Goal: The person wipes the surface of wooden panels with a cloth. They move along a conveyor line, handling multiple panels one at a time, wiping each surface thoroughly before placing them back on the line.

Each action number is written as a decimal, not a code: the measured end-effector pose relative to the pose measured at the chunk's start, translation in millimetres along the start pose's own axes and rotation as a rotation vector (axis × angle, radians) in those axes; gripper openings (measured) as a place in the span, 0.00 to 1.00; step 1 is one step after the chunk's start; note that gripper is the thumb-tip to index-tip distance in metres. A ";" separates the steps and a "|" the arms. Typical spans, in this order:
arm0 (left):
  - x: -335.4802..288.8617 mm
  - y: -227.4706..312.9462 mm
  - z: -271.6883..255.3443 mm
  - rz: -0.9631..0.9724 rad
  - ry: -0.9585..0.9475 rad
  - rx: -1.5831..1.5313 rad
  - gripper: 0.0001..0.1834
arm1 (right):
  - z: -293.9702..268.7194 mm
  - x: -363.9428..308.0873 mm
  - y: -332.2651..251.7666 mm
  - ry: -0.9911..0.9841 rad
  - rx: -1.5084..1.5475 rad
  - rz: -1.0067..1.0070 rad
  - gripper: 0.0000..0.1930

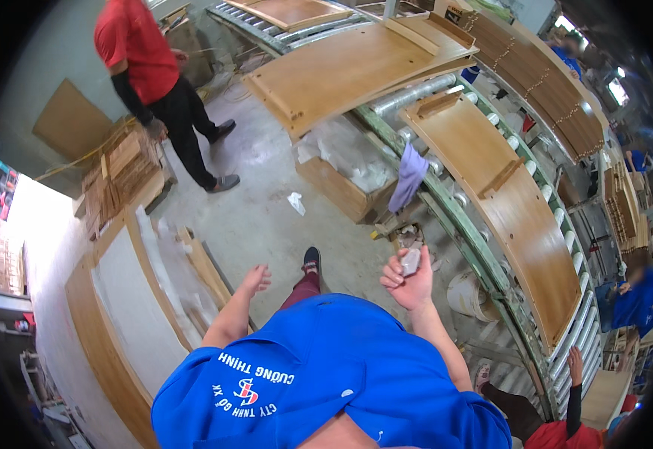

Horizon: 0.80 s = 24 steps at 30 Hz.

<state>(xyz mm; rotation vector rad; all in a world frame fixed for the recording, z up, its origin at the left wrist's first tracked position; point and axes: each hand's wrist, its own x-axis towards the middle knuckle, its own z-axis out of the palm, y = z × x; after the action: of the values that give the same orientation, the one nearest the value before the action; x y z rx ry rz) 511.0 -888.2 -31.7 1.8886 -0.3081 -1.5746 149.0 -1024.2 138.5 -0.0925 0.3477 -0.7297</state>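
My right hand [410, 283] is closed around a small, pale greyish piece [412, 261], whose exact kind I cannot make out. It is raised in front of my body, to the left of the green roller conveyor [483, 262]. My left hand [256, 279] hangs in the air with its fingers apart and nothing in it. Near that hand, on the left, stand large wooden panels [94, 329] with white sheets between them. Across the conveyor rollers on the right lies a brown varnished panel [525, 217] with a wooden strip on it.
A large varnished panel [356, 71] sticks out over the floor ahead. Below it stands a cardboard box [334, 187] with white wrapping. A purple cloth [409, 176] hangs on the conveyor; beneath is a white bucket [467, 295]. A person in red [143, 60] stands beside stacked wood [120, 176].
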 end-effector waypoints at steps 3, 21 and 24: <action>68.5 104.5 -21.1 0.092 -0.017 -0.095 0.31 | 9.8 35.3 -19.1 0.042 0.014 -0.150 0.26; 207.4 396.5 30.5 0.328 -0.168 -0.447 0.39 | -10.4 47.9 -50.2 0.264 0.269 -0.638 0.27; 197.2 378.2 57.8 0.336 -0.132 -0.466 0.38 | -24.4 33.6 -56.6 0.296 0.316 -0.637 0.27</action>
<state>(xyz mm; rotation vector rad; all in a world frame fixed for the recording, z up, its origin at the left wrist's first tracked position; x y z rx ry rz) 589.9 -1305.4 39.7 1.3057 -0.2696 -1.3972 127.8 -1087.8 117.7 0.2171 0.4867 -1.4277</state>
